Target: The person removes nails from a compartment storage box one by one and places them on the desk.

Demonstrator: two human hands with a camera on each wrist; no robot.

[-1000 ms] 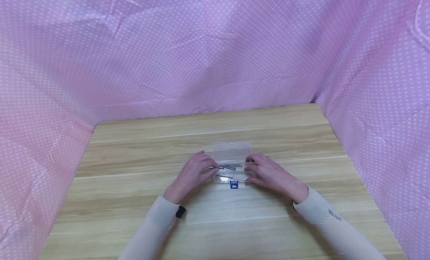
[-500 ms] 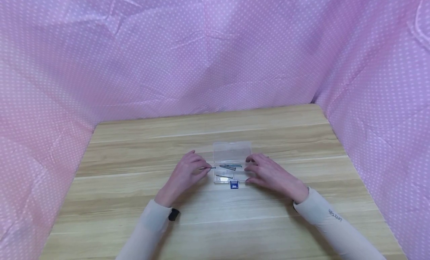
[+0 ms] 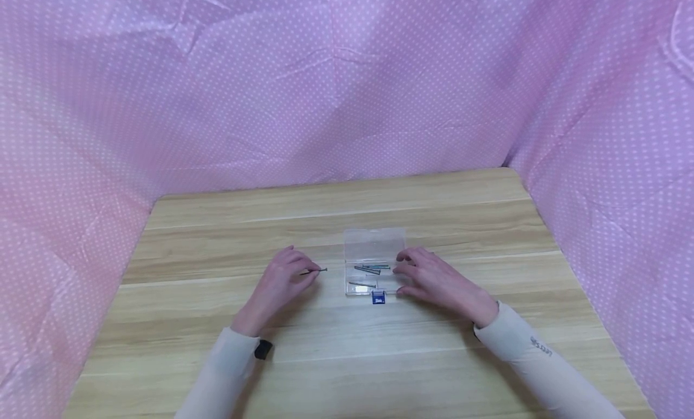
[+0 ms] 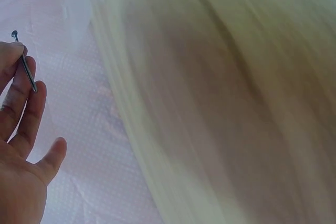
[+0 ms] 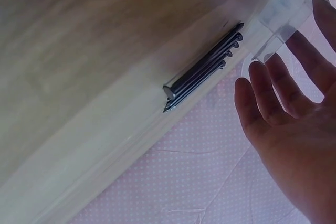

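My left hand (image 3: 278, 283) pinches one nail (image 4: 25, 66) between thumb and fingertips, above the table to the left of the box. Its head and point stick out past the fingers in the left wrist view, and the little finger is spread away. My right hand (image 3: 431, 277) holds the right end of a clear plastic box (image 3: 350, 289), thumb at the front corner and bent fingers farther back. The box's lid (image 3: 374, 243) is folded back. Inside lie several nails (image 3: 367, 269), with another single nail (image 3: 361, 285) in a front compartment. A blue latch (image 3: 378, 297) is at the front.
Several more nails (image 5: 202, 66) lie side by side on the wooden table (image 3: 347, 371) near the right hand, mostly hidden behind it in the head view. Pink dotted cloth (image 3: 325, 94) hangs around the table's back and sides.
My left hand has drawn a nail out of the box and moved left with it, away from the box. The right hand and the box have stayed in place.
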